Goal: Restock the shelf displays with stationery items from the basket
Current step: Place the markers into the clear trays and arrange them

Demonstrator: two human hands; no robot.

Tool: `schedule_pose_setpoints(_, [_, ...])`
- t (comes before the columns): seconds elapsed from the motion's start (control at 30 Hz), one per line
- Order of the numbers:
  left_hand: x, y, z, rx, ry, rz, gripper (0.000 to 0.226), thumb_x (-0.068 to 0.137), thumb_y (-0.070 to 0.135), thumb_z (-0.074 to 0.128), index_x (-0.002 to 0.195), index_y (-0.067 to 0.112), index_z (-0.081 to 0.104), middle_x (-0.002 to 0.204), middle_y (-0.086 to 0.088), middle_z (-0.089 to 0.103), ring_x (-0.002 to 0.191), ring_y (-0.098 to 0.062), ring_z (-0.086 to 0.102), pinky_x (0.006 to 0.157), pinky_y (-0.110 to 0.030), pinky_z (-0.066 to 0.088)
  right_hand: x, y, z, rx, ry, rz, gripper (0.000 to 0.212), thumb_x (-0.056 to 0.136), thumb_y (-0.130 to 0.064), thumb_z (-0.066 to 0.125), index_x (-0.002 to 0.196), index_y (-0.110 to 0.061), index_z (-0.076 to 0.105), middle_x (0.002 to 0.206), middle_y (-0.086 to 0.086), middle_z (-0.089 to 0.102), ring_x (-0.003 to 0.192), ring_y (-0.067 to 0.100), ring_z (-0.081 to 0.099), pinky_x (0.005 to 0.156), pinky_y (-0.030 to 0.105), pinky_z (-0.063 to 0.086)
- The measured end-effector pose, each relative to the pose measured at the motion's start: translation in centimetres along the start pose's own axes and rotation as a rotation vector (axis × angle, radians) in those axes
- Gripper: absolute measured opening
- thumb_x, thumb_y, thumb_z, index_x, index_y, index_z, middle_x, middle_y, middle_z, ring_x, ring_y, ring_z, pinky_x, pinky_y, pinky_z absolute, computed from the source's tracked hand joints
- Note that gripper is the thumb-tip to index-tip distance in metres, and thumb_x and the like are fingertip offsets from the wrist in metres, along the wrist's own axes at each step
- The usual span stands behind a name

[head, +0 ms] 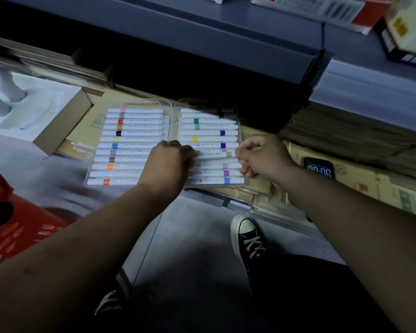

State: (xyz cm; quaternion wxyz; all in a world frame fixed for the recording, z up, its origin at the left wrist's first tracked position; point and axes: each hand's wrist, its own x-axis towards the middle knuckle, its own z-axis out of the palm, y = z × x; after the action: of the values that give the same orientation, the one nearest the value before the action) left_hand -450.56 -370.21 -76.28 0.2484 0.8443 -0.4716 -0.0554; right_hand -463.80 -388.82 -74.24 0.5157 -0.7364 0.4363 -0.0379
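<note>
A clear plastic marker case [171, 109] lies opened flat on the bottom shelf, with several white markers with coloured bands in each half. My left hand [169, 162] rests closed over the middle of the case, its fingers on one end of a white marker [214, 154] in the right half. My right hand [259, 155] pinches the other end of that same marker at the case's right edge. The red basket [17, 227] sits on the floor at the far left.
A dark grey shelf [202, 27] overhangs the case, with boxes on top at the upper right. Brown paper packs [346, 138] and a timer [319, 168] lie to the right. A white moulded box [29, 104] stands at the left. My black sneaker [247, 234] is below.
</note>
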Motion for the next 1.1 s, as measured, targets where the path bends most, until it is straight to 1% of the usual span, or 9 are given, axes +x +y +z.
schedule_pose_setpoints(0.13, [0.0,-0.3,0.1,0.073,0.027,0.018,0.015,0.087,0.005,0.067,0.092,0.010,0.080,0.096,-0.013,0.058,0.083,-0.037,0.059,0.077,-0.043,0.055,0.5,0.3,-0.2,0.027,-0.043,0.032,0.004,0.088,-0.009,0.075,0.085,-0.009,0.072,0.064,0.010,0.068,0.055,0.020,0.068,0.059,0.036,0.053])
schedule_pose_setpoints(0.27, [-0.4,-0.4,0.1,0.047,0.026,0.032,0.014,0.090,0.005,0.068,0.096,0.010,0.080,0.096,-0.011,0.058,0.081,-0.035,0.061,0.075,-0.042,0.055,0.7,0.2,-1.0,0.095,-0.131,0.059,0.005,0.095,-0.003,0.067,0.098,-0.003,0.070,0.075,0.018,0.068,0.056,0.019,0.068,0.053,0.029,0.054])
schedule_pose_setpoints(0.43, [-0.3,-0.3,-0.3,-0.029,0.017,-0.027,0.015,0.095,0.006,0.064,0.099,0.007,0.079,0.098,-0.011,0.057,0.074,-0.029,0.061,0.071,-0.029,0.048,0.6,0.4,-1.7,0.119,-0.210,0.075,0.012,0.096,0.000,0.063,0.106,0.000,0.070,0.079,0.020,0.068,0.058,0.019,0.066,0.048,0.024,0.051])
schedule_pose_setpoints(0.6, [0.0,-0.2,-0.4,-0.076,0.003,-0.095,0.016,0.097,0.012,0.061,0.093,0.010,0.077,0.093,-0.007,0.056,0.070,-0.026,0.061,0.072,-0.033,0.052,0.7,0.5,-1.1,0.131,-0.140,0.112,0.009,0.091,0.001,0.069,0.096,-0.003,0.075,0.075,0.016,0.069,0.056,0.018,0.065,0.048,0.024,0.050])
schedule_pose_setpoints(0.73, [-0.2,-0.3,-0.5,-0.024,-0.045,-0.086,0.017,0.095,0.013,0.061,0.092,0.007,0.076,0.095,-0.011,0.055,0.073,-0.031,0.061,0.073,-0.043,0.055,0.7,0.3,-0.3,0.080,-0.038,0.138,0.009,0.087,0.000,0.074,0.090,-0.003,0.066,0.070,0.015,0.068,0.053,0.021,0.064,0.046,0.028,0.050])
schedule_pose_setpoints(0.87, [-0.6,0.5,-0.8,0.013,-0.107,-0.056,0.022,0.095,0.016,0.058,0.085,0.004,0.073,0.099,-0.015,0.052,0.075,-0.025,0.053,0.075,-0.033,0.051,0.9,0.4,-0.1,0.038,0.019,0.222,0.023,0.083,-0.007,0.081,0.093,-0.004,0.060,0.069,0.014,0.064,0.050,0.018,0.057,0.046,0.026,0.048])
schedule_pose_setpoints(0.97, [-1.0,1.2,-0.9,0.007,-0.178,-0.032,0.024,0.094,0.015,0.058,0.073,0.007,0.066,0.092,-0.016,0.047,0.086,-0.032,0.053,0.078,-0.034,0.050,1.1,0.4,-0.1,0.026,0.000,0.231,0.025,0.082,-0.008,0.082,0.098,0.002,0.065,0.069,0.016,0.066,0.052,0.020,0.060,0.049,0.029,0.051])
schedule_pose_setpoints(1.03, [-1.0,1.7,-1.0,-0.023,-0.193,-0.095,0.026,0.094,0.013,0.058,0.068,0.013,0.058,0.089,-0.015,0.046,0.094,-0.034,0.053,0.081,-0.034,0.048,1.1,0.3,-0.1,0.003,-0.001,0.214,0.022,0.083,-0.007,0.081,0.097,0.003,0.067,0.068,0.014,0.066,0.052,0.020,0.061,0.049,0.029,0.052])
schedule_pose_setpoints(1.1, [-0.8,1.8,-1.1,-0.084,-0.156,-0.210,0.019,0.093,0.012,0.060,0.079,0.003,0.069,0.094,-0.021,0.058,0.094,-0.034,0.059,0.084,-0.034,0.050,0.9,0.2,-0.1,-0.010,0.005,0.197,0.019,0.084,-0.007,0.080,0.093,0.004,0.068,0.067,0.012,0.066,0.051,0.018,0.062,0.048,0.028,0.052])
